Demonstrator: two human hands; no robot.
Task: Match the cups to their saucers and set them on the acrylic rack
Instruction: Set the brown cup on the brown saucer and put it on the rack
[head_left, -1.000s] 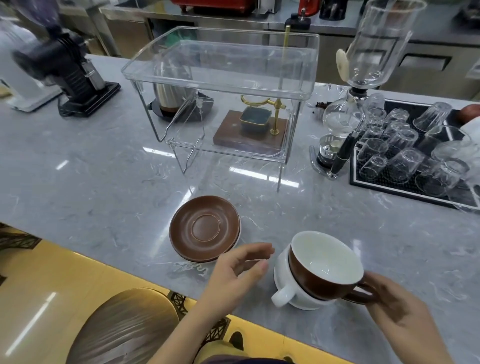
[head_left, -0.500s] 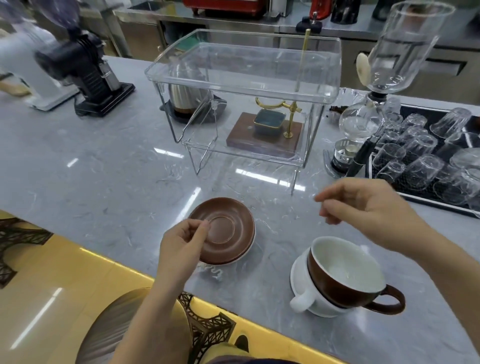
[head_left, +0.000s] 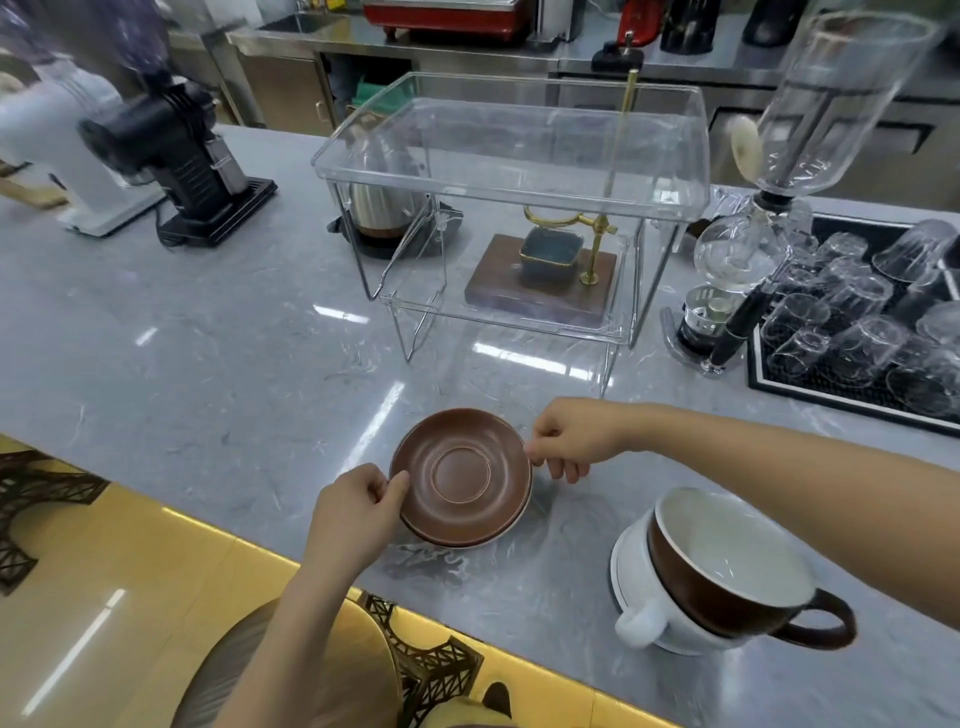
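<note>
Grey veined stone counter: one glossy brown saucer, round with a ringed centre, stacked on a white saucer whose rim barely shows, pinched by left hand and right hand at opposite edges. Near right, one brown cup, white inside, nests in one white cup. One clear two-tier acrylic rack stands behind.

The right hand, at the brown cup a second ago, has crossed to the far-right rim of the brown saucer and pinches it. The left hand, first hovering beside that saucer, now grips its near-left rim, thumb on top.
</note>
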